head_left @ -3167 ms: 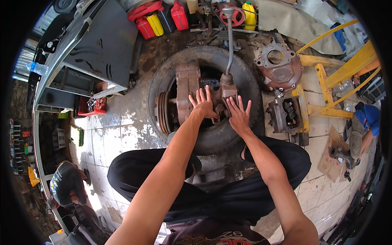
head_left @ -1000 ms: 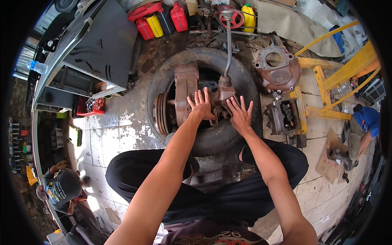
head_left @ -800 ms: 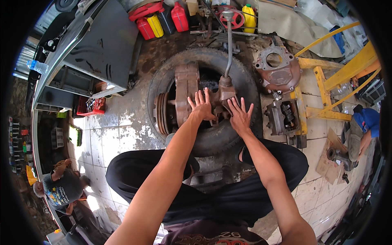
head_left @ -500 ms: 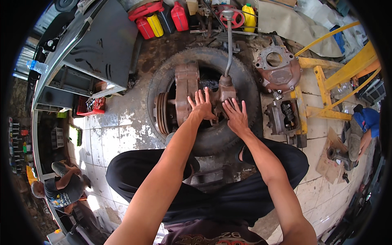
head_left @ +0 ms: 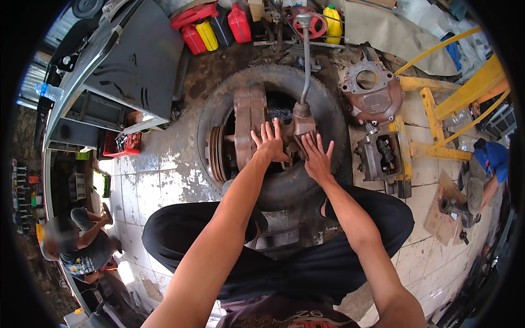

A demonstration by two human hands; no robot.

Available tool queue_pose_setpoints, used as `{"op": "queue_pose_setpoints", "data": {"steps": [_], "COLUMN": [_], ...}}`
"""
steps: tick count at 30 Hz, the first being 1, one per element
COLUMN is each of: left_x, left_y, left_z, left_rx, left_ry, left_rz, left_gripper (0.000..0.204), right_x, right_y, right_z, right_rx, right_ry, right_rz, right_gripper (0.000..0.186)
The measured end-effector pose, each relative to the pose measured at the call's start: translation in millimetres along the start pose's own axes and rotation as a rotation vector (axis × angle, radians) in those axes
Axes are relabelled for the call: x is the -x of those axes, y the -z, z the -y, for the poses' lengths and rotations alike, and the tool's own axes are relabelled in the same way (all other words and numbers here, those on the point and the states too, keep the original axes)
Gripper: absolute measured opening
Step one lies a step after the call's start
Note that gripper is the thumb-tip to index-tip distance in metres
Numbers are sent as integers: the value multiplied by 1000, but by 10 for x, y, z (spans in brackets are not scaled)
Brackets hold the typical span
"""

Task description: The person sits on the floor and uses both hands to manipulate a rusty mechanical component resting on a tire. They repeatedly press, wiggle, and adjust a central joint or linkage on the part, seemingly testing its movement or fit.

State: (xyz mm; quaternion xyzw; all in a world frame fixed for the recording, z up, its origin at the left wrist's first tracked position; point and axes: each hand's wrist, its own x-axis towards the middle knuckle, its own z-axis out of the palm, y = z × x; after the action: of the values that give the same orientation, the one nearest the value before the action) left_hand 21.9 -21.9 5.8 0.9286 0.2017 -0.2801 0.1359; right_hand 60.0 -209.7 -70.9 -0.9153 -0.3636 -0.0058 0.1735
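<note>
A rusty brown gearbox (head_left: 250,123) rests across a worn black tire (head_left: 213,98) on the floor between my knees. A long bent gear lever (head_left: 307,65) with a rounded top rises from its right part. A grooved pulley-like wheel (head_left: 217,153) sits at its left end. My left hand (head_left: 268,146) lies over the middle of the gearbox, its fingers spread. My right hand (head_left: 317,157), fingers also spread, is on the casing below the lever's base. Neither hand holds anything; my palms hide part of the casing.
At right lie a brown bell-shaped housing (head_left: 377,101), a grey open casing (head_left: 377,158) and a yellow metal frame (head_left: 432,115). A grey metal cabinet (head_left: 131,65) stands at left. Jerrycans (head_left: 239,23) line the back. Two other people (head_left: 82,249) (head_left: 489,164) crouch at the sides.
My right hand has shifted very slightly, its fingers a little more spread. The left hand stays put. At the far left, the other person has changed posture, with an arm reaching toward a foot.
</note>
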Motion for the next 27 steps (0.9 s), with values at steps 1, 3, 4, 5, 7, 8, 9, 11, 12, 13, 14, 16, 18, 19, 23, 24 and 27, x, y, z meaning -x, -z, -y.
{"op": "queue_pose_setpoints", "data": {"steps": [1, 3, 4, 5, 7, 8, 9, 11, 12, 13, 14, 16, 18, 19, 23, 24, 27], "left_x": [-10, 20, 24, 10, 7, 0, -3, 24, 20, 24, 34, 33, 48, -2, 4, 6, -6], "left_y": [20, -28, -44, -16, 16, 18, 14, -7, 11, 27, 39, 20, -11, 29, -19, -16, 7], "left_z": [-24, 0, 2, -4, -18, 5, 21, -6, -28, -36, -41, -1, -8, 9, 3, 10, -33], "left_rx": [6, 13, 14, 17, 26, 26, 26, 19, 10, 0, 3, 14, 22, 10, 15, 18, 22], "left_ry": [-11, -16, -18, -22, -4, 8, 21, 20, 10, -1, 0, 18, 24, 13, 9, 15, 11], "left_rz": [-8, -4, -1, -9, 3, 5, 8, 16, 16, 17, 20, 27, 40, 9, -3, 1, 5], "left_gripper": [153, 153, 153, 153, 153, 152, 152, 152, 152, 153, 153, 153, 152, 153, 153, 153, 153], "right_x": [-53, -77, -34, -35, 37, -25, -80, -130, -144, -148, -79, 5, -59, -208, -88, 48, -8], "right_y": [-58, -109, -160, -201, -248, -217, -188, -161, -163, -176, -202, -191, -129, -109, -127, -188, -159], "right_z": [-30, -5, 36, 59, 69, 44, 25, -12, -39, -46, -3, 73, 81, 60, 112, 138, 73], "right_rx": [-9, -57, -92, -123, -130, -101, -72, -82, -95, -107, -128, -76, -6, -40, -69, -30, 30], "right_ry": [-71, -144, -161, -172, -182, -179, -176, -147, -143, -141, -180, -173, -175, -173, -185, -184, -198], "right_rz": [-50, -37, -54, -79, -42, -22, -3, -57, -79, -100, -76, -53, -17, -56, -55, -27, -18], "right_gripper": [76, 71, 71, 71, 71, 71, 71, 72, 72, 73, 73, 73, 72, 71, 67, 66, 60]}}
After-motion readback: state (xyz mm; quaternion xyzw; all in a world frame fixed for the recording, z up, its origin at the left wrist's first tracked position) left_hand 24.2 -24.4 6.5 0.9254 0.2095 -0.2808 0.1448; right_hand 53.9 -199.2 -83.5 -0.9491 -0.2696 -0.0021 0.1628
